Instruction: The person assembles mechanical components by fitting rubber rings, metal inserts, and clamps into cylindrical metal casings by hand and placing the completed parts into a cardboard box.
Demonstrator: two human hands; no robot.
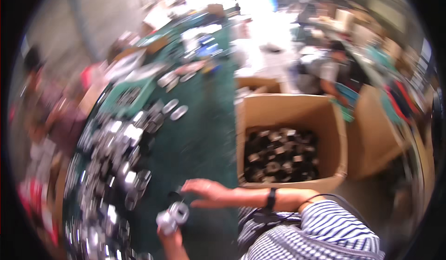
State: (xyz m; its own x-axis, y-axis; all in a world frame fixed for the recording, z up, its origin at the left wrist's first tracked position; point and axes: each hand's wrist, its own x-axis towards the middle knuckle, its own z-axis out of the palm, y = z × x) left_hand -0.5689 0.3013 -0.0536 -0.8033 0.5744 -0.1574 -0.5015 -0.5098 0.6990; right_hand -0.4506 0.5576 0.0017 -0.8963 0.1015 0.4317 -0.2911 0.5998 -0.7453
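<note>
My left hand (171,239), low over the green table (200,134), is closed round shiny silver metal parts; a round one (179,212) with a hole in its middle shows above the fingers, beside a paler piece (165,221). Just beyond, my right hand (206,191) reaches in from the right with fingers stretched and thumb apart. Near its fingertips is a small dark object (175,196), too blurred to name; I see no firm grip on it. Many silver metal parts (111,144) lie heaped along the table's left side.
A large open cardboard box (292,113), part filled with dark metal pieces (281,155), stands right of the table. A green basket (127,97) sits at the far left. Other people are at the left edge and beyond the box, one near a cardboard flap (371,134).
</note>
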